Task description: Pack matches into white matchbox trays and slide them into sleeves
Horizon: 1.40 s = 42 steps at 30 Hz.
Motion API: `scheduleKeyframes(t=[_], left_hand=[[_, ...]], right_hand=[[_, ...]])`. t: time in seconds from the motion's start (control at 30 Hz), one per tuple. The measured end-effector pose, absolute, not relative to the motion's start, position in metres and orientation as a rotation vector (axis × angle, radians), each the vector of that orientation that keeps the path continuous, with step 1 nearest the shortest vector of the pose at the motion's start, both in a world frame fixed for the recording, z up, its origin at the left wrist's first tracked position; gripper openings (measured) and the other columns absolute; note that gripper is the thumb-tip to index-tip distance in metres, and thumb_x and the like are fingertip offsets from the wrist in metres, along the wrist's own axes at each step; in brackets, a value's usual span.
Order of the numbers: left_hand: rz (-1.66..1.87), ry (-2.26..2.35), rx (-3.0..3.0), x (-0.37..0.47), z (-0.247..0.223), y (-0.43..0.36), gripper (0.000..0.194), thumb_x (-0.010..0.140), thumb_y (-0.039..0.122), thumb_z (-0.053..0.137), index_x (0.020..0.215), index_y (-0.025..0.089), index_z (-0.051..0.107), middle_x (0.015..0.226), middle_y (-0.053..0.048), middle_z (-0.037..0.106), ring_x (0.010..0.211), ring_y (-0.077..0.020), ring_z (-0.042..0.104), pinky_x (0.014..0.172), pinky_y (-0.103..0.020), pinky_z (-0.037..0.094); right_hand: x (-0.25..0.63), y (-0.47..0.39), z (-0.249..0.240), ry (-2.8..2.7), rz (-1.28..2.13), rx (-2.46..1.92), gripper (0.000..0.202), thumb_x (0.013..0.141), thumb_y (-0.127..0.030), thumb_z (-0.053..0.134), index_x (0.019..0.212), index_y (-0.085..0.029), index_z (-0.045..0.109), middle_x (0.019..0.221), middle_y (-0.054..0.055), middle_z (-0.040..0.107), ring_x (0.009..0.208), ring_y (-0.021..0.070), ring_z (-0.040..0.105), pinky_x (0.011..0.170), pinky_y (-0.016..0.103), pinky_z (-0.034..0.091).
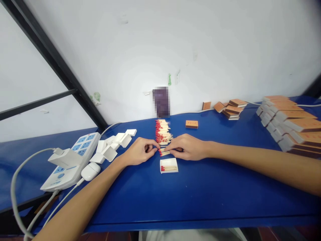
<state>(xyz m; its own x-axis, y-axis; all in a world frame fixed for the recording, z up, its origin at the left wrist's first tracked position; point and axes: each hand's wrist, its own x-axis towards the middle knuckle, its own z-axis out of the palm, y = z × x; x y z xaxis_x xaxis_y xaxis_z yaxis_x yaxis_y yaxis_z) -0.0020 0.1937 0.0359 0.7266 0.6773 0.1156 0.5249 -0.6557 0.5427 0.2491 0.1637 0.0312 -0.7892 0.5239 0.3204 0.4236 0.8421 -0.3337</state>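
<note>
My left hand (pixel 142 151) is closed, its thumb and fingertips pinched at the red heads of a few matches (pixel 164 152). From the other side my right hand (pixel 187 147) pinches the pale stick ends of these same matches. Just beyond them lies a long pile of red-headed matches (pixel 163 132) on the blue table. Below the hands, a white matchbox tray (pixel 169 161) holds several matches lying along its near side, heads to the left. An orange matchbox cover (pixel 192 124) sits past my right hand.
Several white empty trays (pixel 110 153) lie at the left, near a power strip (pixel 85 144) with a plugged charger (pixel 65 159) and a white earphone case (pixel 90 171). Orange matchboxes (pixel 233 109) are heaped by the wall; a large stack of matchboxes (pixel 292 124) stands far right.
</note>
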Motion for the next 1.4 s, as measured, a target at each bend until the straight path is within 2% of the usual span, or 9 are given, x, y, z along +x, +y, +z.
scheduleKeyframes(t=[0.2,0.4,0.7,0.9,1.1,1.4], left_hand=[[0.439,0.912,2.453,-0.0021,0.0358,0.1934,0.017,0.086,0.022,0.055,0.095,0.019,0.069,0.055,0.006,0.047,0.049,-0.0065,0.039,0.051,-0.02,0.031],[0.43,0.904,2.463,-0.0028,0.0354,0.1935,0.018,0.087,0.023,0.054,0.095,0.018,0.07,0.056,0.006,0.047,0.05,-0.0069,0.04,0.052,-0.02,0.032],[0.471,0.948,2.51,-0.0044,0.0379,0.1942,0.022,0.089,0.025,0.052,0.105,0.019,0.066,0.059,0.005,0.05,0.052,-0.0082,0.044,0.054,-0.021,0.034],[0.483,0.982,2.542,-0.0038,0.0383,0.196,0.019,0.091,0.027,0.052,0.102,0.02,0.064,0.058,0.006,0.048,0.052,-0.0085,0.045,0.054,-0.021,0.035],[0.468,0.987,2.575,-0.0018,0.0381,0.1962,0.02,0.093,0.031,0.05,0.102,0.019,0.064,0.057,0.006,0.047,0.052,-0.0089,0.045,0.055,-0.022,0.034],[0.474,0.98,2.586,-0.0012,0.0397,0.194,0.018,0.093,0.03,0.049,0.098,0.018,0.062,0.057,0.006,0.046,0.051,-0.009,0.044,0.055,-0.022,0.034]], right_hand=[[0.2485,0.1628,0.0326,-2.607,0.371,-0.703,0.031,0.089,-0.017,0.049,0.112,-0.017,0.07,0.098,0.006,0.073,0.08,0.0155,0.065,0.071,0.025,0.043],[0.2477,0.1614,0.0355,-2.626,0.335,-0.728,0.029,0.089,-0.017,0.049,0.108,-0.018,0.07,0.086,0.004,0.072,0.071,0.0143,0.061,0.065,0.024,0.04],[0.2476,0.1613,0.0318,-2.538,0.236,-0.897,0.032,0.09,-0.021,0.048,0.114,-0.018,0.069,0.096,0.005,0.072,0.077,0.0151,0.063,0.066,0.025,0.041],[0.2476,0.1612,0.0327,-2.573,0.242,-0.899,0.032,0.091,-0.022,0.048,0.116,-0.02,0.068,0.102,0.005,0.072,0.084,0.0166,0.064,0.07,0.026,0.042],[0.2476,0.1625,0.03,-2.543,0.183,-0.938,0.032,0.09,-0.022,0.048,0.114,-0.019,0.069,0.097,0.005,0.072,0.076,0.0153,0.063,0.065,0.025,0.04],[0.2472,0.1625,0.0323,-2.556,0.244,-0.929,0.033,0.091,-0.023,0.047,0.117,-0.018,0.068,0.101,0.007,0.072,0.08,0.0166,0.063,0.068,0.027,0.041]])
